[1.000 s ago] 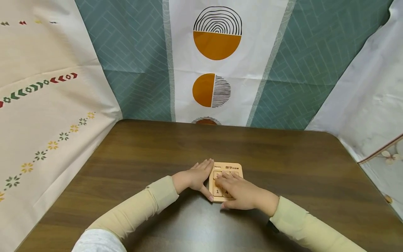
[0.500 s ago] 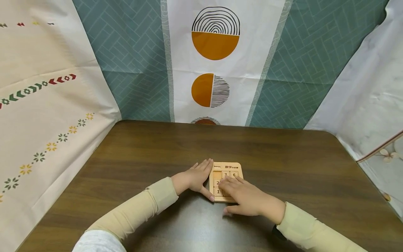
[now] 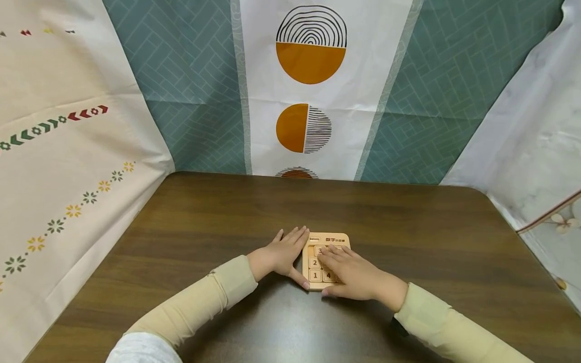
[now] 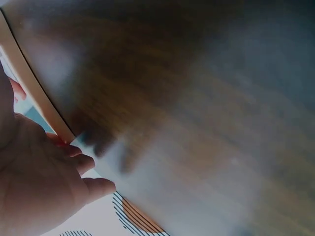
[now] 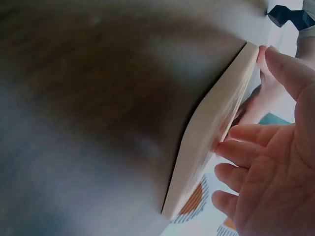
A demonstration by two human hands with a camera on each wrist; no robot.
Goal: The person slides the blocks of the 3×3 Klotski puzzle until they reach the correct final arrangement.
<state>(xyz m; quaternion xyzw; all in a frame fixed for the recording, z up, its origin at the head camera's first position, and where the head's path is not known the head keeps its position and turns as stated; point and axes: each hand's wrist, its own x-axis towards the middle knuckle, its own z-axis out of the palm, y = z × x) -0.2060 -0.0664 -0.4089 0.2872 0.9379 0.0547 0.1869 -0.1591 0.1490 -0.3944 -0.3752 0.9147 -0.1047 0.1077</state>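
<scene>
A light wooden number slide puzzle [image 3: 306, 267] lies flat on the table, with printed characters along its top border. My left hand [image 3: 286, 254] rests along its left edge, fingers stretched and thumb at the lower left corner. Over the right part of the puzzle lies my right hand [image 3: 356, 275], its fingertips on the upper tiles and its thumb at the front edge. Tile 3 [image 3: 320, 250] sits in the top row, with tile 2 [image 3: 314, 262], tile 1 [image 3: 315, 275] and tile 4 [image 3: 329, 275] below. Other tiles are hidden under the right hand. In the right wrist view the fingers [image 5: 241, 152] reach over the puzzle's side.
The dark wooden table [image 3: 218, 212] surrounds the puzzle on all sides. A patterned cloth [image 3: 195, 101] hangs along the table's far edge, and pale cloths [image 3: 68, 151] flank it at the left and right.
Tile 2 has slid down from the top left to the middle row. Tile 3 has then shifted left along the top row under my right fingers. My left hand stays in place.
</scene>
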